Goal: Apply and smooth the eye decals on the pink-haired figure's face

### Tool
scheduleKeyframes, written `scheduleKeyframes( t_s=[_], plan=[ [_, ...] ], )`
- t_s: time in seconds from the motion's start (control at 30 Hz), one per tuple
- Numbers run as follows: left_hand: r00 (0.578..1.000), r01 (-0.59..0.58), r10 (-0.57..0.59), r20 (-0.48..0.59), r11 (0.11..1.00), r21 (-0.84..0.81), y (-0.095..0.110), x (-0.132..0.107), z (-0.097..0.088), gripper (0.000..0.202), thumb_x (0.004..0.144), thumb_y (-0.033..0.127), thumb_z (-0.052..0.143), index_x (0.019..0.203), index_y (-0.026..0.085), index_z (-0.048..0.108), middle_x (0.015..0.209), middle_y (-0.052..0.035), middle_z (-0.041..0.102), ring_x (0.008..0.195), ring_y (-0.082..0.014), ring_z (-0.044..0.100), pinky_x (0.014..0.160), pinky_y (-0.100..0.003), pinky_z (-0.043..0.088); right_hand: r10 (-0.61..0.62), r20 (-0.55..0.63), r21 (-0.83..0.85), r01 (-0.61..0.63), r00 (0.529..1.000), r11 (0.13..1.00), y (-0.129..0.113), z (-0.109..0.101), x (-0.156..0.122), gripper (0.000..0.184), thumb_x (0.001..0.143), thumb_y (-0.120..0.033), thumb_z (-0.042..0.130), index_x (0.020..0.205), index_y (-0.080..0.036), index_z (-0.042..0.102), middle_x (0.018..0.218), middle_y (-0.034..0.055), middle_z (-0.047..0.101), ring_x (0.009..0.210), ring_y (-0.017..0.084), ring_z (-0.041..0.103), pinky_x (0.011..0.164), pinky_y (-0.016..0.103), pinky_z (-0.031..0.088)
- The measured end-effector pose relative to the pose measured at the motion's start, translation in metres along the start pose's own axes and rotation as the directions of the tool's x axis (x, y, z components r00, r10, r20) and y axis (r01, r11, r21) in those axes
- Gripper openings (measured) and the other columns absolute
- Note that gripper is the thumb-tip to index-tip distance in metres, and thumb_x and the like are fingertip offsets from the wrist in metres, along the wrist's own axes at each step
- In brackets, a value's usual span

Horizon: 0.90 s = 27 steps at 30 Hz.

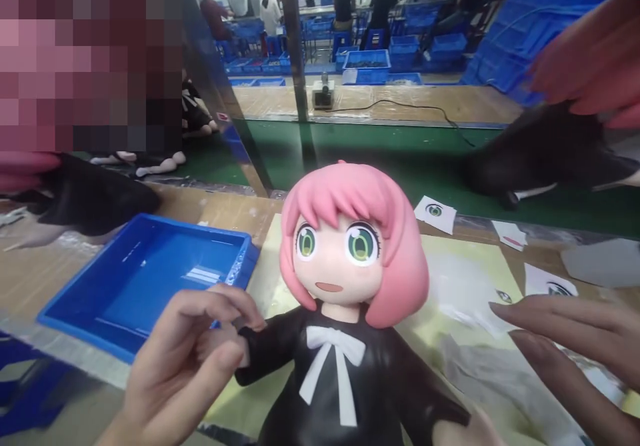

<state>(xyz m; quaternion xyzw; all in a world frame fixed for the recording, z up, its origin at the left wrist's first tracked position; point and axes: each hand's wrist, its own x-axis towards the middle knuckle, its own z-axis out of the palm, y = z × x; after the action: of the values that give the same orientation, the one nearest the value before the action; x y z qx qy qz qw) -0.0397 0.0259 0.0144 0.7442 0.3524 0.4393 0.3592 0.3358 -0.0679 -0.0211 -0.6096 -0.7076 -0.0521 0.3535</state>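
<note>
A large pink-haired doll figure [340, 259] in a black dress with a white bow lies face up on the yellow sheet in front of me. Its green eyes and open mouth face upward. My left hand [193, 356] curls around the end of the figure's arm, at the black sleeve. Over the sheet to the right hovers my right hand [575, 343], fingers stretched and apart, holding nothing that I can see. Close to its fingertips is a small eye decal [503, 296]. White paper pieces with a printed eye [435, 213] and a mouth [511, 236] lie beyond.
A blue plastic bin [150, 279] stands left of the figure. More black-dressed figures [545, 146] lie on the green conveyor belt [370, 153] and at left. A metal post [295, 53] rises behind. Several people work at far tables among blue crates [366, 63].
</note>
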Motion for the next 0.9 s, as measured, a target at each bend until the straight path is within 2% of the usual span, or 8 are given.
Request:
scheduleKeyframes(
  t_s=[0.07, 0.17, 0.27, 0.37, 0.5, 0.63, 0.83, 0.9],
  plan=[
    [0.999, -0.051, 0.052, -0.015, 0.998, 0.048, 0.001, 0.004, 0.006, 0.019, 0.086, 0.017, 0.062, 0.104, 0.024, 0.059, 0.080, -0.0053, 0.070, 0.065, -0.0191, 0.069, 0.035, -0.020, 0.045, -0.090, 0.027, 0.036, 0.089, 0.996, 0.995, -0.022, 0.006, 0.035, 0.021, 0.101, -0.039, 0.055, 0.116, -0.039, 0.069, 0.102, 0.0022, 0.070, 0.087, 0.025, 0.070, 0.072, 0.041, 0.059],
    [0.992, -0.126, 0.125, 0.017, 0.985, 0.119, 0.001, 0.009, 0.009, 0.023, 0.084, 0.012, 0.059, 0.104, 0.024, 0.057, 0.076, -0.0048, 0.070, 0.070, -0.0211, 0.071, 0.044, -0.024, 0.055, -0.338, 0.106, 0.142, 0.322, 0.935, 0.936, -0.045, 0.022, 0.076, 0.019, 0.101, -0.027, 0.057, 0.113, -0.033, 0.069, 0.099, -0.0009, 0.071, 0.086, 0.019, 0.070, 0.069, 0.033, 0.058],
    [0.989, -0.147, 0.148, 0.003, 0.984, 0.096, -0.003, 0.007, 0.010, 0.026, 0.083, 0.012, 0.059, 0.106, 0.024, 0.056, 0.074, -0.0035, 0.069, 0.065, -0.0210, 0.069, 0.049, -0.032, 0.062, -0.458, 0.205, 0.168, 0.430, 0.865, 0.887, -0.048, 0.037, 0.093, 0.024, 0.103, -0.020, 0.049, 0.115, -0.028, 0.068, 0.104, -0.0026, 0.074, 0.091, 0.019, 0.069, 0.074, 0.036, 0.056],
    [0.993, -0.064, 0.078, -0.092, 0.987, 0.147, -0.012, -0.005, 0.009, 0.014, 0.091, 0.025, 0.066, 0.103, 0.028, 0.059, 0.072, -0.0025, 0.069, 0.063, -0.0228, 0.067, 0.053, -0.041, 0.065, -0.537, 0.207, 0.152, 0.515, 0.818, 0.844, -0.043, 0.043, 0.093, 0.026, 0.100, -0.016, 0.053, 0.122, -0.021, 0.066, 0.109, 0.0009, 0.073, 0.098, 0.022, 0.068, 0.081, 0.042, 0.050],
    [0.988, -0.064, 0.089, -0.129, 0.981, 0.181, -0.025, -0.021, 0.006, 0.020, 0.090, 0.045, 0.073, 0.101, 0.031, 0.063, 0.066, -0.0020, 0.067, 0.060, -0.0267, 0.067, 0.062, -0.056, 0.066, -0.565, 0.225, 0.152, 0.544, 0.794, 0.825, -0.043, 0.040, 0.093, 0.027, 0.100, -0.018, 0.053, 0.124, -0.018, 0.066, 0.111, 0.0029, 0.072, 0.101, 0.023, 0.065, 0.086, 0.044, 0.045],
    [0.985, -0.081, 0.103, -0.138, 0.984, 0.158, -0.031, -0.023, 0.006, 0.023, 0.088, 0.045, 0.076, 0.100, 0.030, 0.064, 0.068, -0.0028, 0.069, 0.059, -0.0265, 0.067, 0.061, -0.055, 0.065, -0.556, 0.267, 0.131, 0.543, 0.787, 0.830, -0.046, 0.037, 0.094, 0.029, 0.101, -0.021, 0.056, 0.128, -0.019, 0.065, 0.114, 0.0021, 0.072, 0.105, 0.025, 0.063, 0.090, 0.046, 0.044],
    [0.998, -0.062, 0.062, 0.012, 0.998, -0.010, -0.026, -0.020, 0.007, 0.038, 0.085, 0.010, 0.070, 0.117, 0.025, 0.058, 0.082, -0.0029, 0.069, 0.074, -0.0244, 0.068, 0.069, -0.052, 0.062, -0.516, 0.223, 0.131, 0.499, 0.827, 0.857, -0.047, 0.039, 0.089, 0.030, 0.103, -0.024, 0.053, 0.129, -0.023, 0.066, 0.114, -0.0014, 0.074, 0.104, 0.024, 0.065, 0.093, 0.047, 0.045],
    [0.997, -0.078, 0.077, -0.020, 0.996, -0.042, -0.024, -0.019, 0.008, 0.041, 0.079, 0.004, 0.071, 0.115, 0.022, 0.061, 0.084, -0.0036, 0.070, 0.074, -0.0238, 0.068, 0.069, -0.050, 0.062, -0.514, 0.228, 0.133, 0.496, 0.827, 0.858, -0.047, 0.040, 0.088, 0.030, 0.103, -0.024, 0.053, 0.130, -0.023, 0.066, 0.116, -0.0014, 0.074, 0.106, 0.024, 0.065, 0.093, 0.048, 0.046]
  ],
)
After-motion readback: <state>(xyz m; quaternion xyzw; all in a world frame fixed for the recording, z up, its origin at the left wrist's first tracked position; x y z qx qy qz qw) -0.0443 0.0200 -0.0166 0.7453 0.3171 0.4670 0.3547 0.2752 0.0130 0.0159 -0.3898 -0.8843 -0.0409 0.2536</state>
